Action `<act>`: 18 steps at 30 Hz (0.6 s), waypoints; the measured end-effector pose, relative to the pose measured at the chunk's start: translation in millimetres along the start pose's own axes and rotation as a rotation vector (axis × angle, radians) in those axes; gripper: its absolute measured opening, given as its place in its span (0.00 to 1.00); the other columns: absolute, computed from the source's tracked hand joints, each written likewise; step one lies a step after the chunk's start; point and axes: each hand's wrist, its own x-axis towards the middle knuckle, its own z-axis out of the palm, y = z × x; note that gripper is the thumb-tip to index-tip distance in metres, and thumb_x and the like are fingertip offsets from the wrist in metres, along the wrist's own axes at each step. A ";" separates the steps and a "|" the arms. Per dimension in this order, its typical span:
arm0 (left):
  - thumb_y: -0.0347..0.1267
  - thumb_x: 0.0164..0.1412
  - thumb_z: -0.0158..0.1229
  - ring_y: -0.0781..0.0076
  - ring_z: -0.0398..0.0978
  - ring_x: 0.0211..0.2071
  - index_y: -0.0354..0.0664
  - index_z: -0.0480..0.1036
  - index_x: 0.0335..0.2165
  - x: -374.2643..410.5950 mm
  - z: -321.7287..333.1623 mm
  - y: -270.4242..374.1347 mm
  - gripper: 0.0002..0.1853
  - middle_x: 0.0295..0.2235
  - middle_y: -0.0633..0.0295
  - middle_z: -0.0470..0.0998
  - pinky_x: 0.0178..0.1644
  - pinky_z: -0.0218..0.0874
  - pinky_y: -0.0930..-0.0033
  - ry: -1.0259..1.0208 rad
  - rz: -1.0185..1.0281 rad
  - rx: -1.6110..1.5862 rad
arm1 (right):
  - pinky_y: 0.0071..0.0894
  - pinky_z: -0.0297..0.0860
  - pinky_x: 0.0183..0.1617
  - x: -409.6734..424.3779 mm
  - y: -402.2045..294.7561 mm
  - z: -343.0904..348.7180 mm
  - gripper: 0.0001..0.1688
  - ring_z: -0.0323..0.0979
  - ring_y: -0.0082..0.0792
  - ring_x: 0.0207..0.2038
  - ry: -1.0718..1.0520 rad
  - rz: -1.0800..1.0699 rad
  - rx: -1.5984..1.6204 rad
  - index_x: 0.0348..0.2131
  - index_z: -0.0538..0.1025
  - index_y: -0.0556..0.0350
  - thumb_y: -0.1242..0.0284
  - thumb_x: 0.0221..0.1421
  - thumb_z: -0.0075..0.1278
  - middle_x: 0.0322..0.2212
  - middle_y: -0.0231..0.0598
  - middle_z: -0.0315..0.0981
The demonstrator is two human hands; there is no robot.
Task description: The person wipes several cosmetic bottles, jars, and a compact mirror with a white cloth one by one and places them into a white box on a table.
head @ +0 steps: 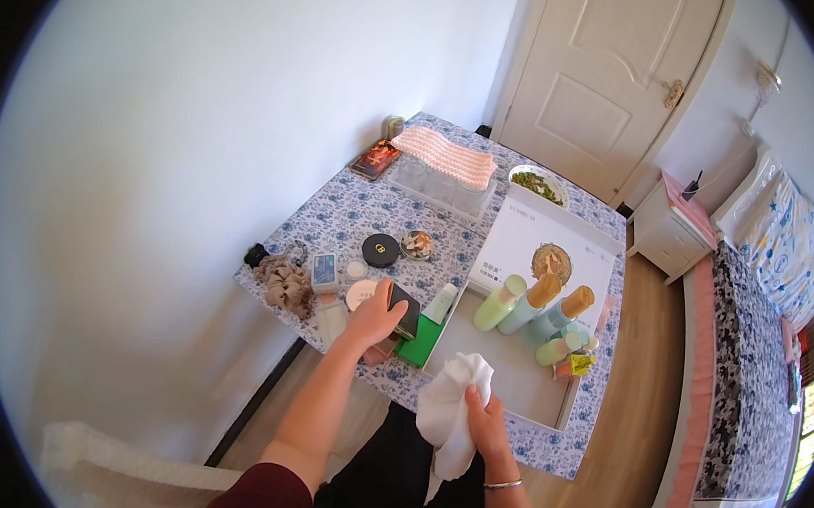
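My left hand [372, 320] grips a dark rectangular case [406, 312] above the near side of the table; its exact kind cannot be told. In my right hand [486, 417] is a crumpled white cloth [447, 402], hanging over the table's front edge. A green flat box [421, 341] and a pale squeeze tube [440, 303] lie just right of the case. To its left are a white round compact [362, 295] and a small blue-and-white box [324, 272]. An open white carton [468, 336] holds several cosmetic bottles [500, 304], some with gold caps.
The table [310, 222] has a blue floral cover. On it are a black round compact [380, 250], a small dish [417, 244], a brown scrunchie [284, 286], a clear organizer [440, 189] under a pink knitted cloth [446, 155], and a bowl of greens [539, 185]. A bed [751, 391] stands right.
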 end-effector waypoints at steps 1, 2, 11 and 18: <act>0.45 0.53 0.46 0.50 0.66 0.44 0.45 0.50 0.53 4.2 -3.7 3.0 0.32 0.44 0.47 0.68 0.44 0.58 0.57 -0.049 -0.003 0.055 | 0.24 0.62 0.36 1.1 1.5 0.0 0.25 0.62 0.22 0.32 0.005 0.005 -0.004 0.37 0.69 0.67 0.59 0.55 0.42 0.28 0.34 0.68; 0.45 0.53 0.46 0.51 0.67 0.44 0.45 0.50 0.53 11.0 -3.4 3.3 0.32 0.44 0.47 0.68 0.44 0.58 0.58 -0.070 0.012 0.105 | 0.24 0.62 0.36 2.3 2.8 -0.1 0.25 0.62 0.22 0.32 0.009 0.010 -0.008 0.37 0.69 0.68 0.59 0.55 0.42 0.28 0.34 0.68; 0.45 0.54 0.47 0.53 0.62 0.47 0.39 0.64 0.44 42.8 -16.5 20.9 0.24 0.43 0.51 0.65 0.44 0.59 0.56 -0.161 0.006 0.594 | 0.23 0.63 0.36 11.0 23.0 2.2 0.24 0.63 0.21 0.33 -0.011 0.043 0.066 0.38 0.68 0.66 0.61 0.55 0.42 0.29 0.34 0.68; 0.43 0.51 0.54 0.52 0.57 0.50 0.39 0.62 0.45 87.6 -16.1 -3.5 0.27 0.48 0.49 0.60 0.49 0.52 0.50 0.225 0.087 0.547 | 0.23 0.63 0.40 10.6 21.4 -4.2 0.26 0.65 0.23 0.36 -0.061 0.194 0.215 0.42 0.67 0.66 0.60 0.55 0.41 0.34 0.36 0.68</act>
